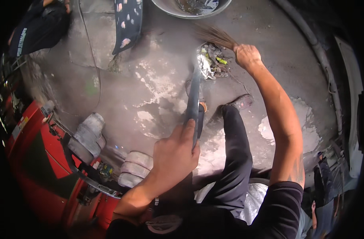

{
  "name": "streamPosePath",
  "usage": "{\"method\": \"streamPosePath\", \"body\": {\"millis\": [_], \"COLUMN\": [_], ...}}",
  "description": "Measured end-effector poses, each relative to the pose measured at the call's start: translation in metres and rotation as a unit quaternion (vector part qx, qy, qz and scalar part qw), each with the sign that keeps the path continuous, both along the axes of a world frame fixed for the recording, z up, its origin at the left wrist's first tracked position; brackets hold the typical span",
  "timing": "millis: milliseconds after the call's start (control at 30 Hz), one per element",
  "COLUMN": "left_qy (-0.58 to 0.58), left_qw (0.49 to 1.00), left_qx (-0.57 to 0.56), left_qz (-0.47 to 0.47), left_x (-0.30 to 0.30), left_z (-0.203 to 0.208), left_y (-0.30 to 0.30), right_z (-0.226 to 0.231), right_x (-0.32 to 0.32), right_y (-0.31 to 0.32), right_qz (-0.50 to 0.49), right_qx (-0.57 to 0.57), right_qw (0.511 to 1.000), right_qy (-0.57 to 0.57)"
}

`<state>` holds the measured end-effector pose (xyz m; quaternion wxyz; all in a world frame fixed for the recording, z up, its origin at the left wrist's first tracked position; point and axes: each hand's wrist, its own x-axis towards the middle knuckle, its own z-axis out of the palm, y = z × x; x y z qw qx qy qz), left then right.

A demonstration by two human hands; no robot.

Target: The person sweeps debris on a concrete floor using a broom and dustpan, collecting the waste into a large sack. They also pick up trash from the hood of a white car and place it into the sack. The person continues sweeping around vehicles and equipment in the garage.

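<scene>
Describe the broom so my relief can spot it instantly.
On the grey floor, find the round metal basin at the view's top edge. Just below it, the right hand holds the broom. It is the fanned bundle of thin brown bristles, unlike the mixed litter pile below.

black short-sleeved shirt (281, 209) | pale round print (164, 224) | dark trousers (234, 155) | dark shoes (243, 102)

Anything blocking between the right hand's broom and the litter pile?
Nothing visible stands between the broom in the right hand and the litter pile. The long dark handle in the left hand reaches toward the pile's left side.
</scene>
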<state>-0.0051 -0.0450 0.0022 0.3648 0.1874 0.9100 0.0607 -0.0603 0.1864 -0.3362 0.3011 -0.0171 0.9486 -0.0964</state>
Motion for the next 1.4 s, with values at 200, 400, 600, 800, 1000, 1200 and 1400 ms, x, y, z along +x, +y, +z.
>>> {"method": "streamPosePath", "body": {"millis": [200, 400, 600, 800, 1000, 1200, 1400], "left_qy": [0.009, 0.017, 0.037, 0.016, 0.061, 0.060, 0.045], "left_qw": [1.000, 0.999, 0.998, 0.995, 0.989, 0.992, 0.992], "left_qx": [-0.004, -0.002, -0.052, -0.096, -0.048, -0.058, -0.075], "left_qz": [0.021, 0.032, -0.021, -0.010, -0.123, -0.091, -0.094], "left_x": [-0.002, -0.001, 0.002, -0.016, -0.008, -0.001, -0.007], "left_z": [0.003, 0.005, 0.000, 0.018, 0.005, 0.003, 0.006], "left_y": [-0.001, 0.007, 0.025, 0.016, 0.021, 0.017, 0.011], "right_z": [0.073, 0.018, -0.040, 0.055, -0.057, 0.009, 0.079], "right_x": [0.145, 0.181, 0.225, 0.307, 0.318, 0.174, 0.222], "right_y": [0.088, 0.100, -0.069, -0.041, -0.104, -0.251, -0.230], "right_qz": [-0.222, -0.470, -0.483, -0.569, -0.740, -0.745, -0.708], "right_qx": [-0.082, -0.152, -0.281, -0.250, -0.334, -0.467, -0.352], "right_qw": [0.969, 0.869, 0.823, 0.784, 0.572, 0.472, 0.612], "right_qy": [-0.063, 0.007, -0.104, -0.008, 0.120, 0.060, 0.025]}}
